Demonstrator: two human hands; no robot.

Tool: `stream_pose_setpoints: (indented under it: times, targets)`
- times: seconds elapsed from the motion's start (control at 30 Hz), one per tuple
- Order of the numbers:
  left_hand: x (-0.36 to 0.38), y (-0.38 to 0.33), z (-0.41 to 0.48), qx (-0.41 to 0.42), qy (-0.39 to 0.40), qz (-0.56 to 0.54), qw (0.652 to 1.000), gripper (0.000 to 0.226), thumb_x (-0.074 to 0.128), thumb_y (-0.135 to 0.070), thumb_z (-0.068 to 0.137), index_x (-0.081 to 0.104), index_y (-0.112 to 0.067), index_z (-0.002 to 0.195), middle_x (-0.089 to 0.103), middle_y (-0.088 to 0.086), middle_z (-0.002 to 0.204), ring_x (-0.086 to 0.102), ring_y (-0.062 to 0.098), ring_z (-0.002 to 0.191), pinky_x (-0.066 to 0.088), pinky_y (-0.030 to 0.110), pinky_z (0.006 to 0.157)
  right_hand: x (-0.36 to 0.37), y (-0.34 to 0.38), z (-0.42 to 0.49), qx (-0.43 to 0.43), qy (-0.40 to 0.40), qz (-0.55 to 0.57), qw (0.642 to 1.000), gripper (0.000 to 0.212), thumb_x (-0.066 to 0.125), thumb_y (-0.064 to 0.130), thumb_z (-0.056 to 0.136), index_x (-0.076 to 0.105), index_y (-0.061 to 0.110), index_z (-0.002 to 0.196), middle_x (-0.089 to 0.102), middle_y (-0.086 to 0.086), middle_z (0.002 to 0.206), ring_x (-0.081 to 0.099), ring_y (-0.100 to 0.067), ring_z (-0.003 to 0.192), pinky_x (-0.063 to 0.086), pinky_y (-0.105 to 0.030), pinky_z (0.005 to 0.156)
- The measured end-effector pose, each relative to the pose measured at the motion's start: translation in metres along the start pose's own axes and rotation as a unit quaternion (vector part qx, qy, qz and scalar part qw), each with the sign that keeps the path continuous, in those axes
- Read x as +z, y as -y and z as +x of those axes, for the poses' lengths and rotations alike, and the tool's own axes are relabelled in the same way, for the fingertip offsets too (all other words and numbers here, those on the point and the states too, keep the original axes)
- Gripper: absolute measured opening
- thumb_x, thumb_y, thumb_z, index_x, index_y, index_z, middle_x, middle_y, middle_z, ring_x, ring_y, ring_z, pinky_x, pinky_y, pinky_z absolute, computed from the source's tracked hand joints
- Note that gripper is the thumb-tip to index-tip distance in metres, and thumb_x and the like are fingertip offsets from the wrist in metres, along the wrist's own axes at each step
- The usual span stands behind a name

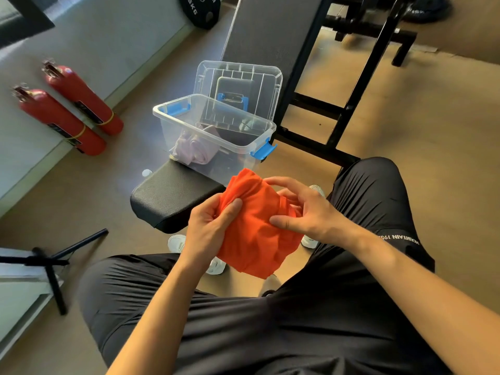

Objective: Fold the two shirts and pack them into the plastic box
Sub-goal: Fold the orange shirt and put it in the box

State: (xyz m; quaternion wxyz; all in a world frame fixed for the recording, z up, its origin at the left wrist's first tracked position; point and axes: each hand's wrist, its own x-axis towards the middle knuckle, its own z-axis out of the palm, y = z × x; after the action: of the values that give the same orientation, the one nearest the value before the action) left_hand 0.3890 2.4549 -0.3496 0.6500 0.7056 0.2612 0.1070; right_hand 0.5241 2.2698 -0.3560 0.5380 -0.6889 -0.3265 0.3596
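The orange shirt (254, 231) is bunched up, so its sleeves and collar cannot be made out, and its lower part hangs over the lap. Both hands hold it in the air just in front of the near end of the bench (173, 196): the left hand (208, 228) grips its left side with curled fingers, the thumb lying on the cloth; the right hand (305, 209) pinches the right side, fingers hooked over the upper edge and thumb pressed to the front. One clear box (232, 161) stands open on the bench, with two blue latches showing. One pink shirt (192, 150) lies crumpled in its left part, blurred through the wall; the right part of the floor looks bare. One lid (238, 77) leans upright behind the box. Two red extinguishers (62, 120) lie by the wall, well apart from the bench. A weight plate (200, 12) is cut off at the top edge.
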Motion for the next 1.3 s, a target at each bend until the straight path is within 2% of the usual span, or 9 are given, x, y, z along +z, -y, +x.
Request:
stream_pose_setpoints:
  times: [0.2,0.33,0.53,0.63,0.8,0.97,1.13,1.23,1.3]
  targets:
    - [0.001,-0.001,-0.001,-0.018,-0.006,-0.018,1.000,0.044,0.073,-0.052,0.079,0.074,-0.012,0.096,0.068,0.011,0.087,0.059,0.019,0.081,0.050,0.043,0.077,0.011,-0.004,-0.011,-0.040,-0.082,0.005,0.996,0.053,0.075,0.014,0.089,0.055,0.034,0.134,0.072,-0.003,0.102,0.071,-0.016,0.095,0.059,-0.029,0.086]
    - [-0.005,-0.010,-0.003,-0.035,0.089,-0.019,0.995,0.043,0.087,-0.033,0.067,0.075,-0.025,0.108,0.077,0.010,0.105,0.071,0.020,0.093,0.059,0.039,0.087,0.005,-0.006,-0.009,-0.019,-0.138,-0.012,0.990,0.039,0.069,0.010,0.092,0.062,0.030,0.126,0.073,0.007,0.104,0.070,-0.009,0.097,0.056,-0.029,0.084]
    - [-0.004,-0.018,-0.006,-0.010,0.061,0.013,0.998,0.044,0.088,-0.014,0.068,0.075,-0.019,0.110,0.077,0.013,0.103,0.072,0.018,0.092,0.059,0.037,0.088,0.010,-0.002,-0.013,-0.030,-0.226,-0.159,0.961,0.046,0.073,0.031,0.086,0.060,0.029,0.130,0.062,0.011,0.122,0.058,-0.009,0.113,0.051,-0.038,0.097]
    - [0.002,-0.022,-0.007,0.003,0.035,0.023,0.999,0.040,0.089,-0.007,0.072,0.076,-0.017,0.108,0.078,0.012,0.099,0.073,0.018,0.088,0.061,0.036,0.084,0.027,0.005,-0.020,-0.129,-0.189,-0.177,0.957,0.075,0.079,0.041,0.078,0.047,0.030,0.144,0.051,0.009,0.142,0.048,-0.014,0.131,0.043,-0.040,0.108]
    - [0.011,-0.032,-0.012,-0.009,0.050,0.004,0.999,0.035,0.086,-0.003,0.072,0.073,-0.010,0.105,0.079,0.012,0.093,0.075,0.021,0.084,0.063,0.034,0.074,0.050,0.005,-0.017,-0.089,-0.123,-0.186,0.971,0.107,0.086,0.052,0.065,0.027,0.040,0.154,0.040,0.013,0.151,0.044,-0.014,0.133,0.043,-0.035,0.109]
    - [0.009,-0.034,-0.015,-0.004,0.083,0.017,0.996,0.036,0.087,-0.007,0.068,0.073,-0.006,0.101,0.077,0.019,0.087,0.072,0.025,0.077,0.061,0.043,0.068,0.050,0.006,-0.012,-0.055,-0.140,-0.148,0.977,0.087,0.091,0.045,0.063,0.047,0.044,0.139,0.061,0.016,0.126,0.058,-0.001,0.109,0.047,-0.013,0.090]
    - [-0.003,-0.025,-0.006,0.066,0.008,0.041,0.997,0.037,0.090,-0.030,0.067,0.076,-0.022,0.101,0.076,0.004,0.097,0.071,0.014,0.094,0.056,0.030,0.085,0.042,-0.002,-0.007,0.001,-0.122,-0.041,0.992,0.069,0.092,0.030,0.065,0.060,0.042,0.125,0.071,0.017,0.106,0.067,0.000,0.101,0.053,-0.023,0.091]
    - [-0.010,-0.020,-0.002,0.008,0.092,0.083,0.992,0.072,0.084,-0.046,0.066,0.059,-0.038,0.133,0.064,-0.009,0.133,0.062,0.010,0.123,0.053,0.029,0.099,0.036,-0.003,-0.006,0.024,-0.081,-0.005,0.996,0.065,0.093,0.030,0.067,0.060,0.037,0.123,0.073,0.009,0.107,0.070,-0.005,0.099,0.057,-0.031,0.090]
    - [-0.005,-0.016,-0.005,-0.041,0.162,0.076,0.983,0.079,0.085,-0.041,0.070,0.050,-0.039,0.141,0.062,-0.007,0.135,0.064,0.010,0.120,0.056,0.030,0.095,0.036,-0.002,-0.006,0.029,-0.052,0.016,0.998,0.067,0.092,0.037,0.067,0.056,0.037,0.124,0.074,0.006,0.110,0.071,-0.009,0.101,0.059,-0.036,0.090]
